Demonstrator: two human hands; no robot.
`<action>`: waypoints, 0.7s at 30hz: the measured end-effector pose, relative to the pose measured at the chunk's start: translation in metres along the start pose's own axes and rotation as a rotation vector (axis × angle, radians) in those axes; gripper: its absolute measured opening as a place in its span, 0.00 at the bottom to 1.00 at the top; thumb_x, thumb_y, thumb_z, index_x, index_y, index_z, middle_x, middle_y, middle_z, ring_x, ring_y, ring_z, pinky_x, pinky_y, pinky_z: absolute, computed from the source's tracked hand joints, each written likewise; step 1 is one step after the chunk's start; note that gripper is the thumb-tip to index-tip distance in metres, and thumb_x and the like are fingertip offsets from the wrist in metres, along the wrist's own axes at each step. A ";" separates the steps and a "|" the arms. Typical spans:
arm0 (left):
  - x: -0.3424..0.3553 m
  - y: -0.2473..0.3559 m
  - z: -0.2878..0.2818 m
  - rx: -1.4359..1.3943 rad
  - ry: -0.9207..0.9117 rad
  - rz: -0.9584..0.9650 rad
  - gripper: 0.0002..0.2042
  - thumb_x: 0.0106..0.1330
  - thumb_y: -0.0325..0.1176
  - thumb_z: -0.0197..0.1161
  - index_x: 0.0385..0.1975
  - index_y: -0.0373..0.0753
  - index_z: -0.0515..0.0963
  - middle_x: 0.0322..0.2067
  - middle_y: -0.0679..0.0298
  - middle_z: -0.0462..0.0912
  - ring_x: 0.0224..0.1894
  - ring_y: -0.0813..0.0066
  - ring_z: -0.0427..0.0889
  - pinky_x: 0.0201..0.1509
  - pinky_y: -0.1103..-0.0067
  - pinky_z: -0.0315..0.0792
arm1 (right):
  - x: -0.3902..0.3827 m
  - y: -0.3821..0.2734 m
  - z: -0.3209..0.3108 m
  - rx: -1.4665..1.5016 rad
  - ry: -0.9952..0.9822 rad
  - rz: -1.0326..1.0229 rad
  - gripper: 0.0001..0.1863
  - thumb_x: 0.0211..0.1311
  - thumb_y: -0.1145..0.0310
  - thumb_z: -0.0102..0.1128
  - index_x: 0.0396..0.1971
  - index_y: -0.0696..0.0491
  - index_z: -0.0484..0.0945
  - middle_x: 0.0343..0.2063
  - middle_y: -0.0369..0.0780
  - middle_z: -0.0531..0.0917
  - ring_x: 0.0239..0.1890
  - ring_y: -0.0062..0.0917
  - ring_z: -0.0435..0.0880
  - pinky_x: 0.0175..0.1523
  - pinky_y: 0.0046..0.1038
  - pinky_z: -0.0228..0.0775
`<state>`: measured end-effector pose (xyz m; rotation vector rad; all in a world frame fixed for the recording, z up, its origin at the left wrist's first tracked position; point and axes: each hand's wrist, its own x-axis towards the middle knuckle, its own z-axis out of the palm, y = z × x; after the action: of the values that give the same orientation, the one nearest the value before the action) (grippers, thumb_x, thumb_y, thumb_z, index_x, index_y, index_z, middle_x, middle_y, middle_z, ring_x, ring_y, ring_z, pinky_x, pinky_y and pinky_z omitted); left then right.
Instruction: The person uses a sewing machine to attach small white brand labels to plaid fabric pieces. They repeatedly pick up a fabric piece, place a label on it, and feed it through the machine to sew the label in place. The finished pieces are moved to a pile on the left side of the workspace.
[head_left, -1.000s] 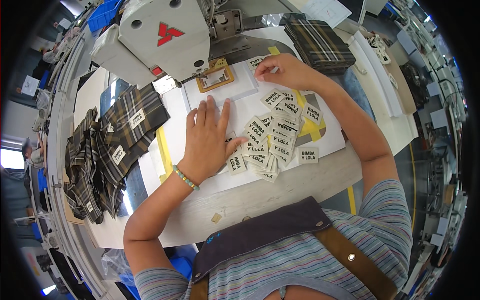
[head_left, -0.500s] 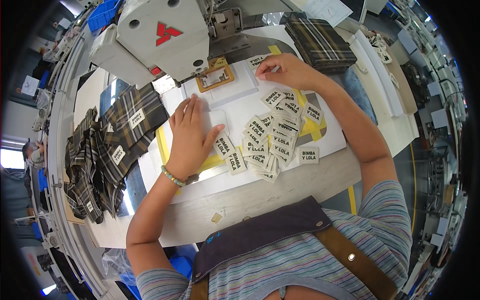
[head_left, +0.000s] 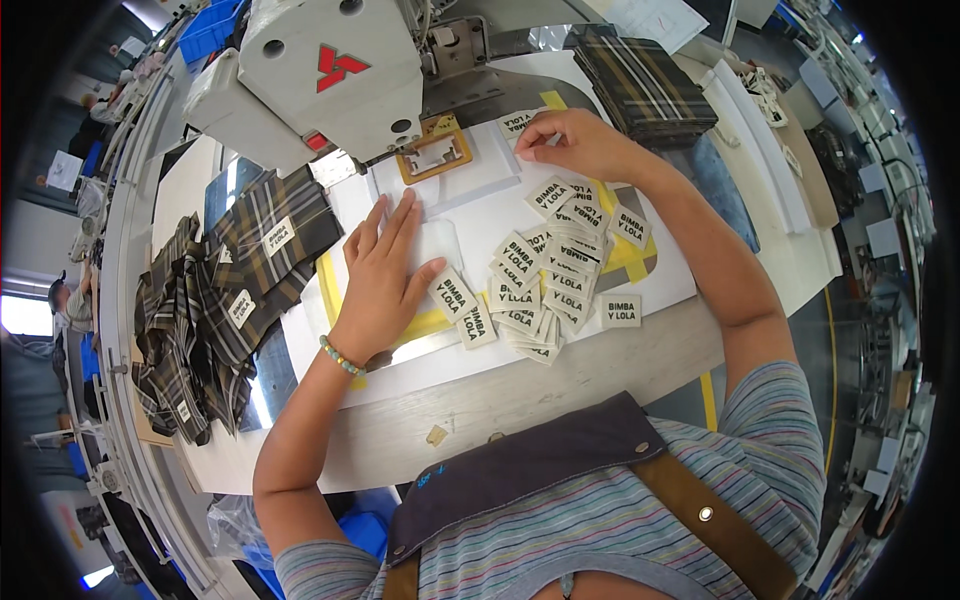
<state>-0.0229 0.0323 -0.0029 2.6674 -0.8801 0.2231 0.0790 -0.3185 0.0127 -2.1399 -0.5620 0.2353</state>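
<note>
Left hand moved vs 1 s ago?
Yes, leftward. Judged against the gold-coloured frame below the machine head, the left hand has shifted left, and its thumb no longer lies across the white labels.

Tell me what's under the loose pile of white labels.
Around the label pile, a white sheet and yellow tape show. Lower labels peek out only as overlapping edges. Whatever lies beneath the middle is covered.
</note>
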 end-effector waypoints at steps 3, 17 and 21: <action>0.011 0.004 0.003 0.023 -0.036 -0.032 0.35 0.80 0.51 0.58 0.78 0.34 0.64 0.80 0.51 0.61 0.84 0.46 0.52 0.83 0.56 0.46 | -0.001 0.003 0.000 -0.010 0.020 -0.016 0.13 0.71 0.66 0.67 0.49 0.56 0.88 0.47 0.40 0.90 0.48 0.27 0.88 0.56 0.29 0.78; 0.023 0.012 0.013 -0.030 -0.021 0.042 0.38 0.77 0.53 0.61 0.75 0.26 0.64 0.77 0.41 0.62 0.82 0.41 0.54 0.82 0.49 0.47 | -0.012 -0.049 0.062 -0.651 -0.099 -0.513 0.31 0.74 0.54 0.64 0.68 0.60 0.77 0.69 0.44 0.79 0.70 0.34 0.74 0.71 0.39 0.66; 0.021 0.011 0.005 -0.021 -0.023 0.033 0.38 0.77 0.52 0.62 0.75 0.26 0.64 0.78 0.42 0.62 0.82 0.41 0.55 0.83 0.50 0.47 | -0.009 -0.057 0.068 -0.735 -0.092 -0.382 0.32 0.76 0.51 0.61 0.67 0.62 0.77 0.68 0.44 0.80 0.68 0.33 0.74 0.69 0.38 0.67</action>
<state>-0.0121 0.0108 0.0001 2.6422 -0.9287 0.1906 0.0284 -0.2447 0.0179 -2.6547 -1.2410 -0.1116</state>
